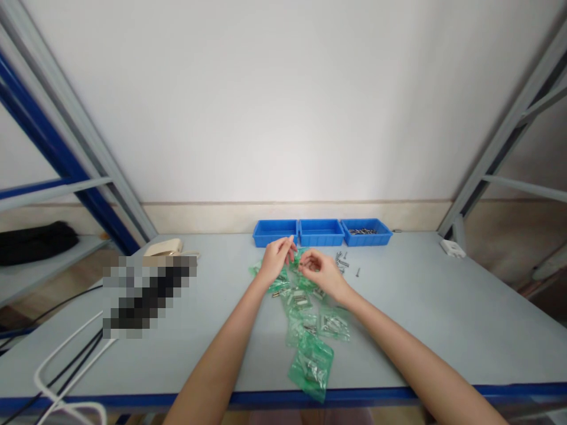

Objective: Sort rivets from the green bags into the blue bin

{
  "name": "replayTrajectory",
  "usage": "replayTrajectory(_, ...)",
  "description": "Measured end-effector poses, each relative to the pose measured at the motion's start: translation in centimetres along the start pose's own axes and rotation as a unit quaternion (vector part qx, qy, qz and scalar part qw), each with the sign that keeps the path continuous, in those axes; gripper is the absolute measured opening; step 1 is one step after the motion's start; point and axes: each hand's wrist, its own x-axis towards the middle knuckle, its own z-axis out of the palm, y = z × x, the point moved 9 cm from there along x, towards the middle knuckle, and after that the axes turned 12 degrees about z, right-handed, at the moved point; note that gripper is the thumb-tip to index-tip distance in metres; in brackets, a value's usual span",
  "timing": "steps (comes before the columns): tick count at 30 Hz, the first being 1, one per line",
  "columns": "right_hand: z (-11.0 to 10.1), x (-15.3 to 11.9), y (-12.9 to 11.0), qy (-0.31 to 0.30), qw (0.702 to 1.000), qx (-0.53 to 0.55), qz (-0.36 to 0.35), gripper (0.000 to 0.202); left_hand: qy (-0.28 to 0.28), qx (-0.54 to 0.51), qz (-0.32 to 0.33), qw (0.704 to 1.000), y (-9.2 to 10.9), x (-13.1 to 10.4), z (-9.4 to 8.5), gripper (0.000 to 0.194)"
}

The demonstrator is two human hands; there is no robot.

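My left hand is closed, thumb and fingers together, in front of the left blue bin. To its right, my right hand is closed in a pinch at a green plastic bag between the hands. Whatever the left fingertips hold is too small to make out. Below the hands lie several green-tinted bags with small metal parts, among them a bag on the right and a greener bag near the table's front edge. Loose screws lie just right of my right hand.
Three blue bins stand in a row at the back: left, middle and right, the right one holding metal parts. A beige device and cables are at the left. A white adapter sits at the far right.
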Motion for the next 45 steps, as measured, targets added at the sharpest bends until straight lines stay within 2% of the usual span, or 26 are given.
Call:
replayTrajectory(3, -2.6, 1.9, 2.2, 0.024, 0.99, 0.129, 0.049, 0.02, -0.091, -0.034, -0.023, 0.995, -0.5, -0.5, 2.5, 0.045)
replayTrajectory(6, -3.5, 2.7, 3.5, 0.024, 0.983, 0.17, 0.071, 0.025, -0.13, -0.047, -0.024, 0.99, -0.5, -0.9, 3.9, 0.042)
replayTrajectory(11, -3.6, 2.6, 3.6, 0.034, 0.99, 0.123, 0.057, 0.029, -0.115, -0.049, -0.016, 0.992, 0.0, -0.7, 3.7, 0.039)
replayTrajectory(14, -4.1, 2.1, 2.8, 0.071, 0.997, -0.015, 0.027, 0.026, -0.107, -0.062, -0.027, 0.992, -0.1, -0.6, 3.5, 0.04)
replayTrajectory(16, -4.2, 1.7, 2.2, 0.088, 0.99, -0.112, 0.013, 0.03, -0.101, -0.073, -0.037, 0.992, -0.2, -0.6, 3.5, 0.041)
replayTrajectory(19, -3.9, 1.4, 1.9, 0.089, 0.979, -0.183, 0.008, 0.04, -0.096, -0.077, -0.04, 0.992, -0.1, -0.6, 3.5, 0.043)
replayTrajectory(23, -3.9, 1.6, 2.2, 0.093, 0.98, -0.174, 0.006, 0.039, -0.092, -0.08, -0.04, 0.992, 0.0, -0.6, 3.5, 0.04)
replayTrajectory(28, -4.4, 2.0, 2.5, 0.105, 0.984, -0.146, -0.007, 0.021, -0.076, -0.081, -0.03, 0.993, -0.1, -0.5, 3.1, 0.037)
replayTrajectory(35, -4.2, 2.0, 2.6, 0.083, 0.984, -0.157, 0.019, 0.038, -0.101, -0.056, -0.029, 0.993, -0.3, -0.6, 3.5, 0.045)
replayTrajectory(40, -4.2, 2.3, 3.0, 0.076, 0.994, -0.076, 0.022, 0.033, -0.091, -0.075, -0.039, 0.992, -0.7, -0.6, 3.5, 0.042)
replayTrajectory(45, -4.9, 2.1, 3.1, 0.113, 0.993, -0.032, 0.022, 0.022, -0.088, -0.067, -0.026, 0.994, -0.6, -0.5, 3.3, 0.037)
